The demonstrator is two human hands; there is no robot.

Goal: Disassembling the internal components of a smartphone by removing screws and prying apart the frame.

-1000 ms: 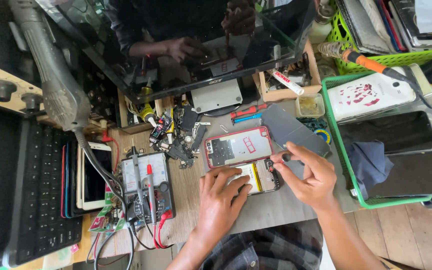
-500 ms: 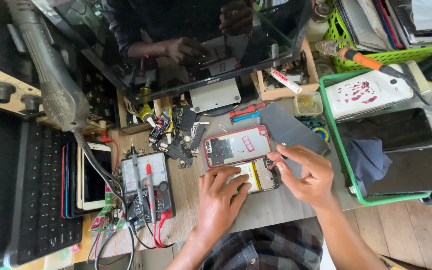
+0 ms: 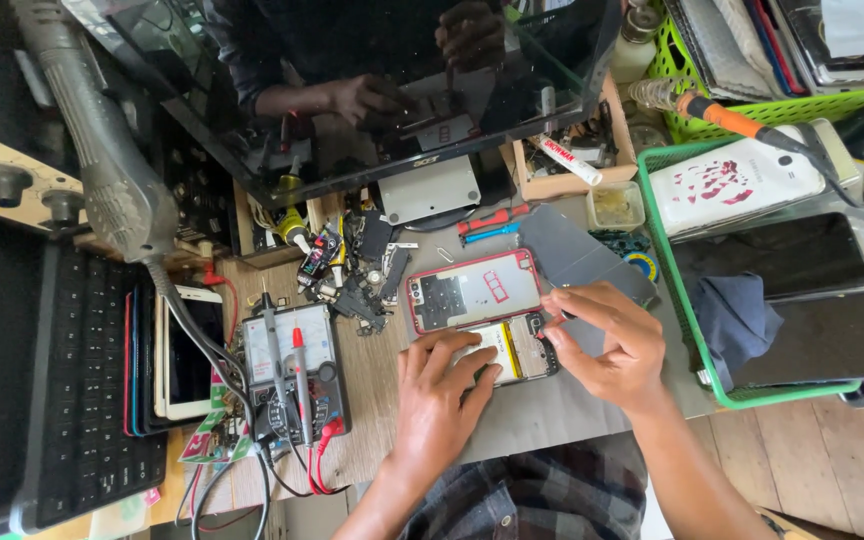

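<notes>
An opened phone (image 3: 514,348) with a yellow-edged battery lies on the grey mat. My left hand (image 3: 439,400) rests on its left end, fingers spread flat over it. My right hand (image 3: 607,343) hovers at the phone's right end, thumb and fingers pinched close together near the top corner; anything between them is too small to see. Just behind the phone lies a red-framed phone back panel (image 3: 474,290), inner side up.
A multimeter (image 3: 292,372) with red and black probes sits to the left, beside stacked phones (image 3: 180,352) and a black keyboard (image 3: 87,400). A green basket (image 3: 687,300) of phones and a blue cloth stands right. A monitor (image 3: 372,90), loose parts and screwdrivers (image 3: 492,222) lie behind.
My right hand has drawn slightly in toward the phone's right end. The left hand keeps its place on the phone.
</notes>
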